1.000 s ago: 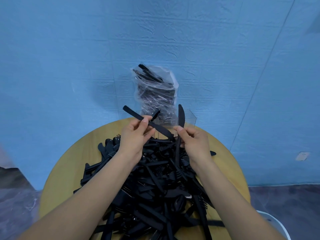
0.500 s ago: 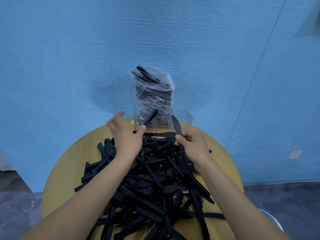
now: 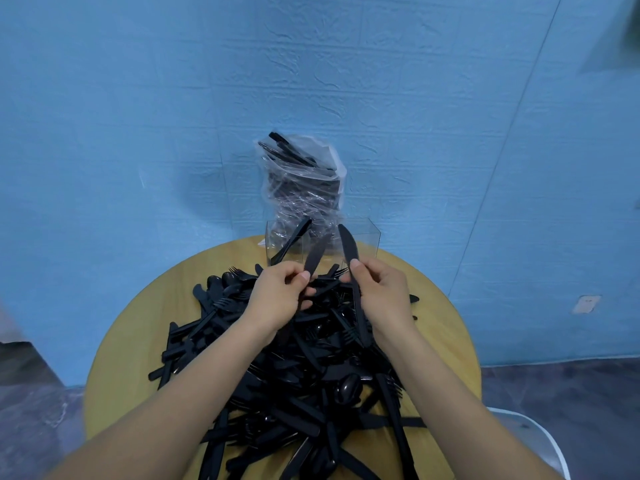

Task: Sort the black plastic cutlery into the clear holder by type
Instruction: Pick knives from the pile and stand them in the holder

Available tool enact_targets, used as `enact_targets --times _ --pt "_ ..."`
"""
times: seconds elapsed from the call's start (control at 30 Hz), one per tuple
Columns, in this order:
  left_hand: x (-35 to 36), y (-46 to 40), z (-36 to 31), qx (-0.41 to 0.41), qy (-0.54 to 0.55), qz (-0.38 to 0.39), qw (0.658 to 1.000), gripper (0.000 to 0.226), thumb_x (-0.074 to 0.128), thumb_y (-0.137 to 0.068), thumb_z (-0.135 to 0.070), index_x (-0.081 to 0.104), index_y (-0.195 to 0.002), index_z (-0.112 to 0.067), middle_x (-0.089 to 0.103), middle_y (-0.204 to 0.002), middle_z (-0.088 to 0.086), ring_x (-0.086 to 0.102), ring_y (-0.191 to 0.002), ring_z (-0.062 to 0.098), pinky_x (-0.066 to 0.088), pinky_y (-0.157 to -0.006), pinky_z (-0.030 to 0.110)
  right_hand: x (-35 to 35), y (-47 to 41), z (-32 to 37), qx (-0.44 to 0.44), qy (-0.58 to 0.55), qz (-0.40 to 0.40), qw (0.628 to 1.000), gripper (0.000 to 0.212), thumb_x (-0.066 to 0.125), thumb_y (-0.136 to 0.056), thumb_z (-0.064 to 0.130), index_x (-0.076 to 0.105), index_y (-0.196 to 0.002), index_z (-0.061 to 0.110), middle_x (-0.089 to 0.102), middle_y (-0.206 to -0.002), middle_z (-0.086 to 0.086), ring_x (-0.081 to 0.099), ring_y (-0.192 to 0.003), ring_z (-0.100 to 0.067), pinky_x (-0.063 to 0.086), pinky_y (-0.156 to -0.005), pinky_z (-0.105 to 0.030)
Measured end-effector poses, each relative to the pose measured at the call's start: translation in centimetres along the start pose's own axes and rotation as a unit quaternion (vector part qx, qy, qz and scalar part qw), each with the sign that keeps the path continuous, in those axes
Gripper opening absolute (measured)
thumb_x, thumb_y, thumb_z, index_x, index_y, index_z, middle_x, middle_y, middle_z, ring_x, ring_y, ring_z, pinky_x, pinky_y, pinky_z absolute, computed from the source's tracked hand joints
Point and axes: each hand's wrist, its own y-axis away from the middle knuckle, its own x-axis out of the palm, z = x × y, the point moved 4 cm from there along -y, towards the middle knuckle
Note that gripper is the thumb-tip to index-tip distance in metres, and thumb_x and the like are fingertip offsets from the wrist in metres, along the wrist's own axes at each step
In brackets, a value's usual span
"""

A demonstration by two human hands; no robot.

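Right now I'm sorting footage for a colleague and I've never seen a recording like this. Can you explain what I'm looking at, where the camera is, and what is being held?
There is no machine here: these are a person's two bare arms, filmed by a wide-angle camera worn on their head, looking forward and down. A round wooden table stands against a blue wall and carries a big heap of black plastic cutlery: forks, knives and spoons mixed together. At the far edge stands a clear holder with one piece already leaning in its left part, and behind it a clear plastic bag of more cutlery. The left hand pinches one black knife; the right hand has its grip on a second knife, blade pointing up.
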Motion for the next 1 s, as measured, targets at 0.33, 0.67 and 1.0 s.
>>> enact_targets --times 0.33,0.67,1.0 --pt "2.0 2.1 -0.9 0.023 0.084 0.016 0.996 0.029 0.05 -0.095 -0.001 0.069 -0.093 -0.024 0.072 -0.09 0.006 0.068 -0.085 0.015 0.059 -0.075 0.031 2.0 1.4 0.1 -0.079 0.142 0.059 0.985 0.03 0.045 -0.098 0.017 0.062 -0.076 0.006 0.064 -0.078 -0.012 0.056 -0.073 -0.021 0.037 -0.061 -0.022" --pt "1.8 3.0 -1.2 0.045 0.067 0.018 0.997 0.033 0.044 -0.098 -0.005 0.068 -0.091 -0.025 0.07 -0.093 0.006 0.066 -0.079 0.016 0.06 -0.067 0.032 2.3 2.0 0.9 -0.121 0.2 0.101 0.967 0.021 0.046 -0.098 0.018 0.063 -0.102 0.007 0.048 -0.079 -0.001 0.052 -0.079 -0.022 0.047 -0.074 -0.021" --pt "0.7 3.7 -0.1 -0.03 0.136 0.065 0.988 0.029 0.048 -0.094 0.002 0.064 -0.112 -0.014 0.069 -0.091 0.003 0.064 -0.077 0.007 0.055 -0.064 0.018 1.5 2.2 1.8 -0.048 0.103 0.138 0.984 0.024 0.05 -0.097 0.011 0.062 -0.116 0.017 0.058 -0.08 -0.001 0.053 -0.061 -0.007 0.047 -0.059 -0.015"
